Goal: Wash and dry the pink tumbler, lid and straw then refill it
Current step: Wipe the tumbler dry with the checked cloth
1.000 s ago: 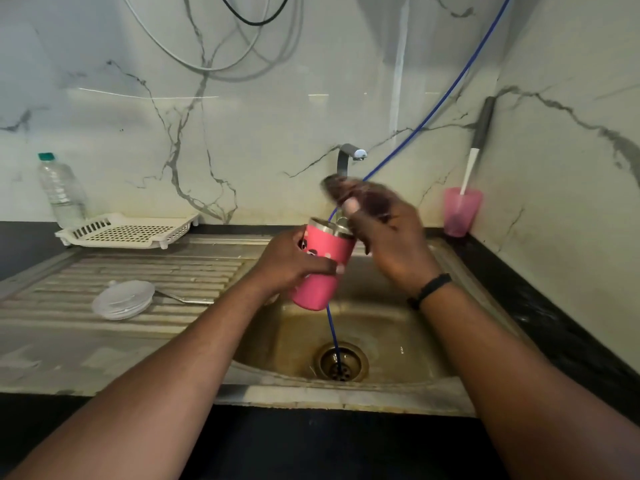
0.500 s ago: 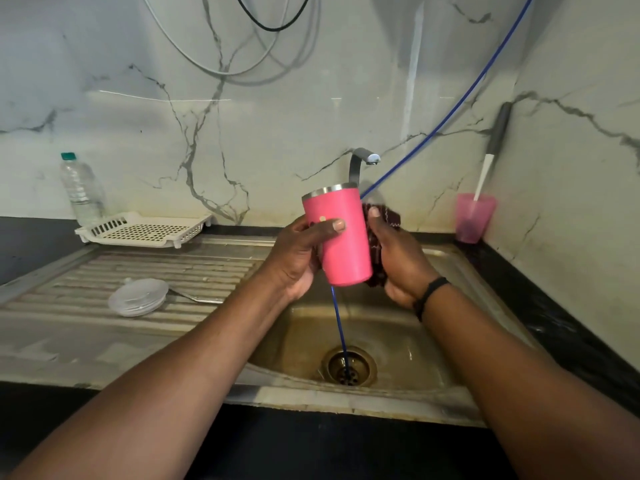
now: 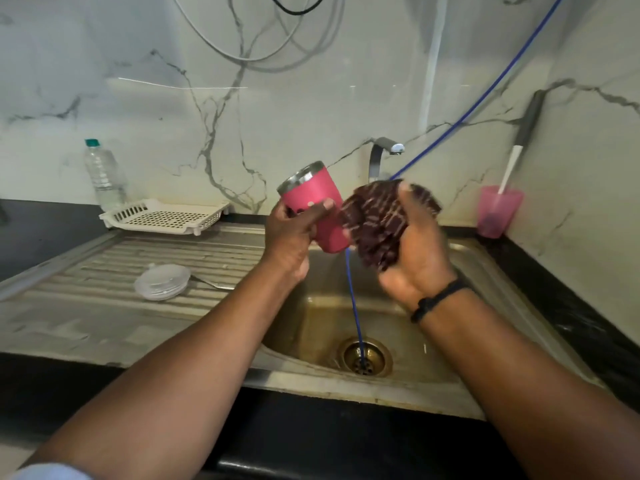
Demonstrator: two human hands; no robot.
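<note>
The pink tumbler [image 3: 320,202] with a steel rim is held above the sink [image 3: 485,271], tilted with its mouth up and to the left. My left hand [image 3: 294,233] grips it around the body. My right hand [image 3: 412,251] holds a dark maroon scrubbing cloth [image 3: 377,220] against the tumbler's right side and bottom. A clear lid [image 3: 162,281] lies on the steel drainboard [image 3: 86,306] to the left, with a thin metal straw [image 3: 213,284] beside it.
A tap [image 3: 382,150] rises behind the sink, and a blue hose [image 3: 355,306] runs down into the drain [image 3: 365,356]. A white plastic rack [image 3: 162,216] and a water bottle [image 3: 104,174] stand back left. A pink cup [image 3: 497,216] with a brush stands back right.
The tumbler has gone from upright to tilted with its mouth leftward. My right hand with the cloth has come from behind the tumbler round to its right side and bottom.
</note>
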